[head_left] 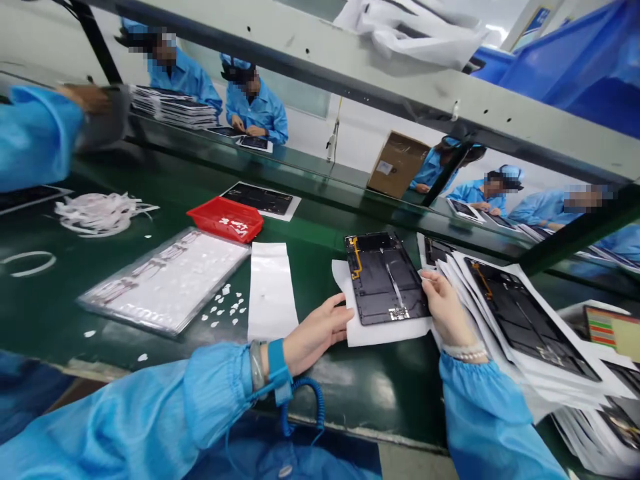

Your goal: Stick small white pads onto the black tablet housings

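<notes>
Right hand (446, 308) holds panel (374, 279), fingertips unclear.

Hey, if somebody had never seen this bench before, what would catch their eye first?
Probably the red tray of small white pieces, left of centre on the green bench. Next, the black panel over a white sheet, between the left hand and right hand. Then the coiled blue cord below the left wrist.

No text is legible; the label (385, 167) on the carton (406, 155) is too small
</notes>
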Tool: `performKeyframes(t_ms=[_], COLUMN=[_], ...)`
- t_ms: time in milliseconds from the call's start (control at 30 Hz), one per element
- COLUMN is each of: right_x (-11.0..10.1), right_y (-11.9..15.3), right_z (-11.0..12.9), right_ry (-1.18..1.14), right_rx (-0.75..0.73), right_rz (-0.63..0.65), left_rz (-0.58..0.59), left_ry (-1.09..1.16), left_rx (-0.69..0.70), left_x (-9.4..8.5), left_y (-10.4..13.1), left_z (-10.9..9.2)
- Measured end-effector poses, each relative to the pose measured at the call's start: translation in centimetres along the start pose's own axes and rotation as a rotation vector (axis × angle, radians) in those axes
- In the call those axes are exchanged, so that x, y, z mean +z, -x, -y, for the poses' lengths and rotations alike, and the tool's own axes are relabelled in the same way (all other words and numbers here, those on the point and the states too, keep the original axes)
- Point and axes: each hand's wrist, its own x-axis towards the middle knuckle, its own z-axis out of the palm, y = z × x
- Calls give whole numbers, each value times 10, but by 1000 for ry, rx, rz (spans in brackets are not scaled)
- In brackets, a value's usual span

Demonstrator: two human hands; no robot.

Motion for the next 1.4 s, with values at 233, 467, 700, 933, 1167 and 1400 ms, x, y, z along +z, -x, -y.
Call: performKeyframes(t_ms=[233,467,700,933,1167,1400], right_x=[14,15,28,60,56,45], right_y=[27,54,88,138,136,119], right_z=[-7,-4,8,23,12,16], right_ry=[-351,-562,-844,-849,-645,-85], right_rx=[238,435,577,645,654,314], right_rz=[14,115,221,382,408,728], left_rz=[-116,-294,-201,-263,-305,-486], left_ry=[-86,-214,-369,-614,-989,-1658], left_rx=[4,-38,-78,-71,340,320], left_x=[-3,-12,-39,-46,-54,-99], left_y=[-19,-33,-54,-79,0,103], left_z=[1,-1,-32,-63,-90,-44])
